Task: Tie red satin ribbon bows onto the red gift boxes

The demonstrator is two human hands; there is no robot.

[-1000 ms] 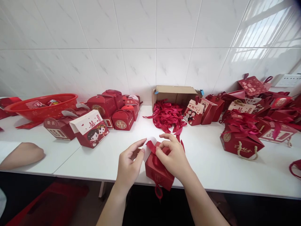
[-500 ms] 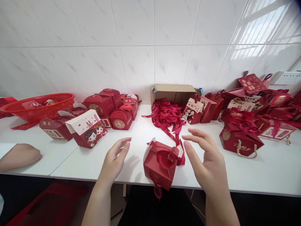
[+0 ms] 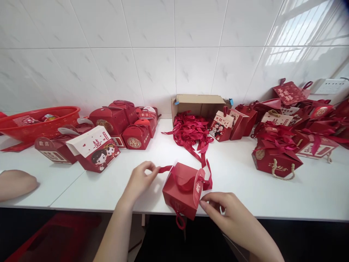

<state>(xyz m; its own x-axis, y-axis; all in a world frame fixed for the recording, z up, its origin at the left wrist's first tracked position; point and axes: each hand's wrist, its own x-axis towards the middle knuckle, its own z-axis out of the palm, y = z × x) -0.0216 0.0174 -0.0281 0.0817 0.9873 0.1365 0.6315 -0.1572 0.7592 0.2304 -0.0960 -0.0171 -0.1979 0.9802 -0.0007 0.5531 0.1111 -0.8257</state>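
Observation:
A red gift box lies tilted at the table's front edge, with a twisted red cord loop hanging below it. Dark red ribbon runs across its top and lies in a loose curl on its right. Between thumb and forefinger, my left hand pinches the ribbon's end at the box's upper left. At the box's right side, my right hand has thumb and forefinger together against the edge of its rounded flap.
Behind the box, a pile of ribbons spills from a cardboard box. Several gift boxes and a red plastic basket stand left; more decorated boxes crowd the right. Another person's arm rests at the left edge.
My left hand has closed on the ribbon end and draws it left. My right hand came down to the box's right side. The box has turned slightly, showing its printed flap.

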